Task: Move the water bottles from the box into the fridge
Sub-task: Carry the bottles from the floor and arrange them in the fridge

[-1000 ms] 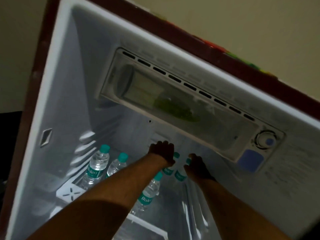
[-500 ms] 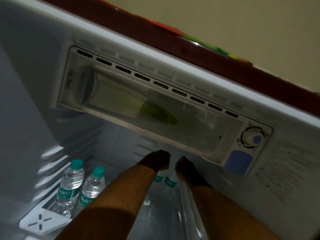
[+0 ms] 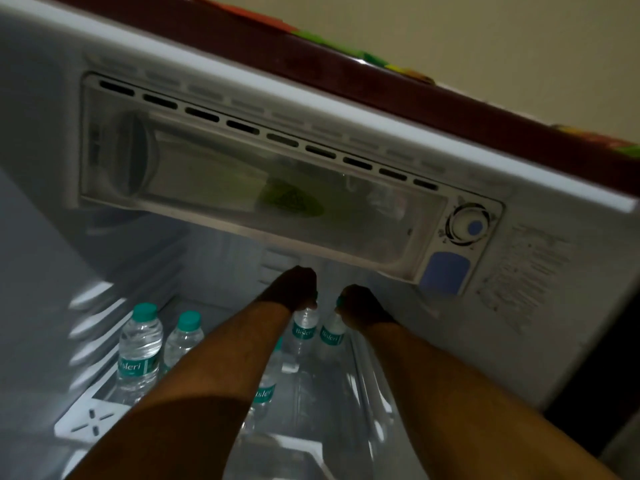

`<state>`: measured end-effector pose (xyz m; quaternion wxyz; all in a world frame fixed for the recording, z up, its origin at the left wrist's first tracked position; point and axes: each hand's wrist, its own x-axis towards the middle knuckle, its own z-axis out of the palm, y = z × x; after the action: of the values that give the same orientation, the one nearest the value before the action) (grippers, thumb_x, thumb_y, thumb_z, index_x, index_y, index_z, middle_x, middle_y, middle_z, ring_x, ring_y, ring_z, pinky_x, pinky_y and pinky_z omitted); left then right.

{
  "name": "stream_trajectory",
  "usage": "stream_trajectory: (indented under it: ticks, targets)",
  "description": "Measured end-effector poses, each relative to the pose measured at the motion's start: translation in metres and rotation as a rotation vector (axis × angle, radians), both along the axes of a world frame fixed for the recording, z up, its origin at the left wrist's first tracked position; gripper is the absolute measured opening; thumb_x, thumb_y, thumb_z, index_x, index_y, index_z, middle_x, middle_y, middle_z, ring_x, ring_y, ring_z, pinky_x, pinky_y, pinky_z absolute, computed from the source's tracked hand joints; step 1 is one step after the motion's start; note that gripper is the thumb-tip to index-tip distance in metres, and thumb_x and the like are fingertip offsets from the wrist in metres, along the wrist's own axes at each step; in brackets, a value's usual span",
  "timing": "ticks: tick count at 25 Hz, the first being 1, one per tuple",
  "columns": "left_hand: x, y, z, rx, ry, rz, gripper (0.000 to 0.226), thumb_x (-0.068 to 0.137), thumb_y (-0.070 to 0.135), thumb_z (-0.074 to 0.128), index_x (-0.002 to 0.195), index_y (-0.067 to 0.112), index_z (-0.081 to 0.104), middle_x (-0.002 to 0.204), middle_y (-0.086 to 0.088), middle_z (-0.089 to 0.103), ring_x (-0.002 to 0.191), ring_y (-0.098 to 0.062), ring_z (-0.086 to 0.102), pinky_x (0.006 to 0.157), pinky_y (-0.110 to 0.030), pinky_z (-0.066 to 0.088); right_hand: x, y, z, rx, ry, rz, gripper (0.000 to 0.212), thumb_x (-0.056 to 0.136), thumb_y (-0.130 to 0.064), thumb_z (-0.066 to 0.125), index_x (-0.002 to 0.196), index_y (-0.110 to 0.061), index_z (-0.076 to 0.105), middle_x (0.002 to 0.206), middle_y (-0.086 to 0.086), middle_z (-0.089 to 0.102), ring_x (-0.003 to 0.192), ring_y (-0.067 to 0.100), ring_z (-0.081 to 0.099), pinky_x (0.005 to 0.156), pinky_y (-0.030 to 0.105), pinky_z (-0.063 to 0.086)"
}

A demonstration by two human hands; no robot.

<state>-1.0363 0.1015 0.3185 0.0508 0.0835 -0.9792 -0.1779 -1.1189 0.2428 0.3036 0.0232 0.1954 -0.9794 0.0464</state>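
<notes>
Water bottles (image 3: 305,329) gripped by caps, left hand (image 3: 293,285), right hand (image 3: 362,303), fridge shelf (image 3: 322,386)

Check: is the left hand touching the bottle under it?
Touching. The head view shows the left hand curled over the cap and neck of its water bottle, no gap visible.

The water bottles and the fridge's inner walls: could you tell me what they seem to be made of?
Water bottles: clear glossy plastic, seemingly; ribbed see-through bodies, teal screw caps, printed labels. Fridge inner walls: probably smooth white moulded plastic, with formed shelf ridges.
</notes>
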Motion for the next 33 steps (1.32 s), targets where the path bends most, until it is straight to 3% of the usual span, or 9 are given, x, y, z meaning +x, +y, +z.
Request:
stream_trajectory:
  ticks: [5,10,14,19,23,27,33]
  targets:
    - [0.032,0.018,0.008,-0.08,-0.099,-0.139,0.048,0.089,0.025,0.074,0.13,0.004,0.062,0.132,-0.015,0.062,0.12,-0.028,0.059,0.102,-0.038,0.049,0.041,0.011,0.005,0.045,-0.059,-0.015,0.044,0.095,-0.023,0.067,0.132,-0.001,0.058,0.135,0.018,0.06,0.124,0.033,0.058,0.1,0.036,0.048]
    - [0.067,0.037,0.016,-0.132,-0.183,-0.141,0.052,0.093,0.026,0.07,0.138,0.004,0.055,0.138,-0.013,0.058,0.123,-0.026,0.057,0.102,-0.036,0.049,0.083,0.015,0.014,0.101,-0.167,-0.048,0.043,0.094,-0.023,0.071,0.13,-0.004,0.059,0.13,0.015,0.062,0.117,0.028,0.062,0.089,0.032,0.05]
    - [0.09,0.046,0.02,-0.171,-0.219,-0.137,0.053,0.094,0.028,0.068,0.14,0.005,0.054,0.14,-0.012,0.057,0.123,-0.026,0.057,0.101,-0.034,0.049,0.11,0.018,0.021,0.192,-0.209,-0.006,0.044,0.096,-0.026,0.068,0.133,-0.004,0.059,0.13,0.014,0.063,0.111,0.026,0.063,0.093,0.032,0.05]
    - [0.105,0.049,0.018,-0.235,-0.205,-0.163,0.055,0.092,0.034,0.07,0.138,0.007,0.056,0.135,-0.011,0.06,0.119,-0.026,0.059,0.103,-0.037,0.048,0.125,0.025,0.024,0.276,-0.219,-0.007,0.033,0.095,-0.018,0.069,0.124,-0.003,0.064,0.104,0.01,0.063,0.093,0.023,0.063,0.086,0.031,0.053]
    - [0.112,0.051,0.015,-0.194,-0.174,-0.164,0.053,0.088,0.029,0.075,0.134,0.007,0.06,0.131,-0.011,0.063,0.115,-0.026,0.061,0.103,-0.037,0.049,0.134,0.03,0.027,0.289,-0.239,-0.002,0.037,0.091,-0.014,0.073,0.125,-0.001,0.063,0.119,0.015,0.068,0.107,0.027,0.069,0.099,0.039,0.055]
    - [0.116,0.052,0.012,-0.142,-0.173,-0.159,0.046,0.086,0.027,0.077,0.126,0.007,0.065,0.124,-0.01,0.067,0.11,-0.025,0.063,0.102,-0.039,0.05,0.139,0.035,0.031,0.323,-0.237,0.025,0.039,0.09,-0.016,0.075,0.125,-0.002,0.065,0.108,0.011,0.069,0.099,0.025,0.069,0.096,0.038,0.056]
    - [0.12,0.05,0.009,-0.096,-0.163,-0.162,0.045,0.085,0.025,0.078,0.125,0.009,0.065,0.123,-0.009,0.068,0.11,-0.024,0.063,0.102,-0.039,0.05,0.147,0.039,0.036,0.359,-0.212,0.042,0.045,0.09,-0.02,0.075,0.129,-0.002,0.063,0.124,0.012,0.068,0.11,0.024,0.066,0.102,0.039,0.053]
